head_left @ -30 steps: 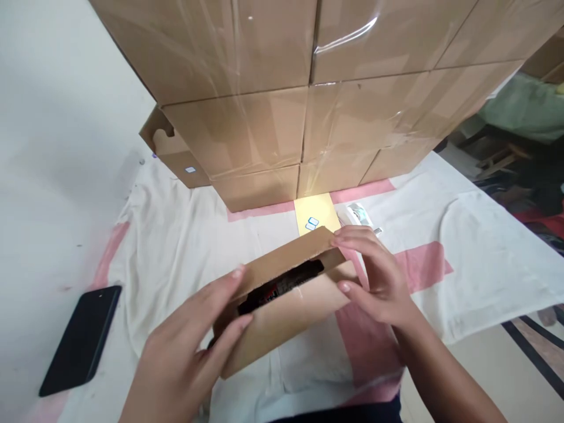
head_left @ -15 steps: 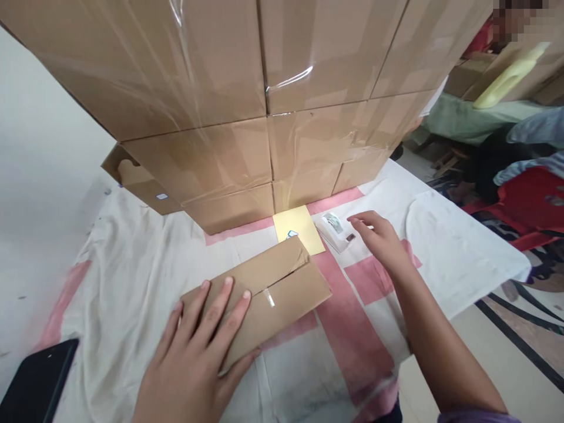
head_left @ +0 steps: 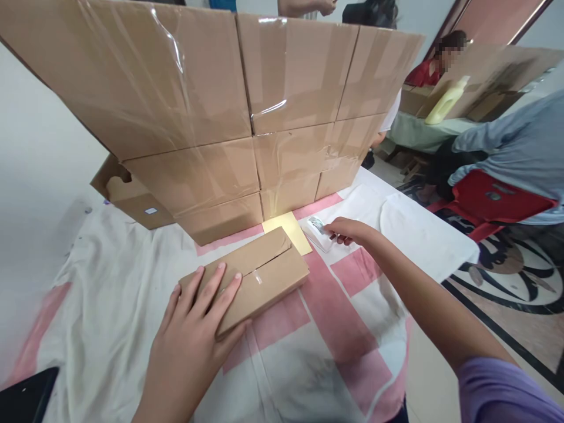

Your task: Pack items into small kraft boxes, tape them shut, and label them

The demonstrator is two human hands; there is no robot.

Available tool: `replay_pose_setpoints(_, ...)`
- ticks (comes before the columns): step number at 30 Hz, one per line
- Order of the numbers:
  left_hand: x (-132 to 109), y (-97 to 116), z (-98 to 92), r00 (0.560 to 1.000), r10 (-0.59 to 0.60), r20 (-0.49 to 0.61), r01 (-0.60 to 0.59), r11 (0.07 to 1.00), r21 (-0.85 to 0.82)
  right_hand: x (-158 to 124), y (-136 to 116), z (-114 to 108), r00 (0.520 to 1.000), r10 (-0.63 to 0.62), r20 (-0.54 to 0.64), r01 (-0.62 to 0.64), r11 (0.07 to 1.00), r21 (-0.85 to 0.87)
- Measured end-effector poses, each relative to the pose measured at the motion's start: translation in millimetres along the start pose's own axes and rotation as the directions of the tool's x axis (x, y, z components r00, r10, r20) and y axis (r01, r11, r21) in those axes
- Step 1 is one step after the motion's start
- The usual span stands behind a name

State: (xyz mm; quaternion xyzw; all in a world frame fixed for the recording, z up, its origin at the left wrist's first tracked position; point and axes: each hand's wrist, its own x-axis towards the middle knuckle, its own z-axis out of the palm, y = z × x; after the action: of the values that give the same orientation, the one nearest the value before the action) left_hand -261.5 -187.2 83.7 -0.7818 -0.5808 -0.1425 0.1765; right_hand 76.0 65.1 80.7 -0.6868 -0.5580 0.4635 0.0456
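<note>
A small flat cardboard box [head_left: 264, 276] lies closed on a white and pink cloth [head_left: 352, 276]. My left hand [head_left: 194, 335] rests flat on the box's near end, fingers spread. My right hand [head_left: 348, 230] reaches forward to a small white tape dispenser [head_left: 318, 231] beside a yellow sheet [head_left: 288, 226], with its fingers curled onto it.
A wall of large taped cartons [head_left: 229, 117] stands right behind the box. A dark phone [head_left: 22, 399] lies at the lower left. To the right, a person in a blue sleeve [head_left: 506, 141] sits on a red chair [head_left: 489, 200]; another person sits farther back beside a yellow bottle [head_left: 447, 103].
The box's flap went down and the box now lies flat. My left hand laid itself flat on it. My right hand left the box and reached to the tape dispenser.
</note>
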Motion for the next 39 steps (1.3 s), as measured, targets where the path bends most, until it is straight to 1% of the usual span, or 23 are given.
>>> replay_pose_setpoints(4, 0, 1, 1.8, 1.0, -0.02, -0.011, 0.019, 1.0, -0.022, -11, -4, 5, 1.0, -0.016, -0.019, 0.017, 0.998, 0.067)
replay_pose_setpoints(8, -1, 2, -0.6, 0.999, -0.037, 0.003, 0.037, 0.999, -0.001, -20, 2, 6, 0.996, -0.073, -0.041, 0.08, 0.975, 0.205)
replay_pose_setpoints(13, 7, 16, -6.4, 0.991, -0.115, 0.073, 0.11, 0.991, 0.075, -26, 17, 6, 0.985, -0.164, -0.058, 0.174, 0.918, 0.356)
replay_pose_setpoints(17, 13, 27, -3.5, 0.984, -0.171, 0.059, 0.165, 0.982, 0.094, -29, 33, 9, 0.97, -0.234, -0.069, 0.24, 0.862, 0.448)
replay_pose_setpoints(21, 6, 28, 2.5, 0.983, -0.169, 0.067, 0.163, 0.982, 0.091, -29, 48, 12, 0.954, -0.295, -0.055, 0.279, 0.806, 0.522)
replay_pose_setpoints(25, 0, 22, 6.2, 0.985, -0.154, 0.074, 0.146, 0.984, 0.103, -24, 59, 14, 0.943, -0.328, -0.059, 0.301, 0.761, 0.574)
replay_pose_setpoints(30, 7, 16, 6.3, 0.986, -0.134, 0.101, 0.123, 0.986, 0.112, -22, 65, 17, 0.934, -0.347, -0.087, 0.325, 0.72, 0.613)
replay_pose_setpoints(33, 7, 16, 6.2, 0.988, -0.119, 0.1, 0.11, 0.99, 0.087, -25, 67, 20, 0.931, -0.349, -0.106, 0.337, 0.714, 0.613)
replay_pose_setpoints(39, -1, 20, 8.9, 0.986, -0.154, 0.063, 0.151, 0.987, 0.045, -27, 65, 24, 0.929, -0.344, -0.137, 0.352, 0.705, 0.616)
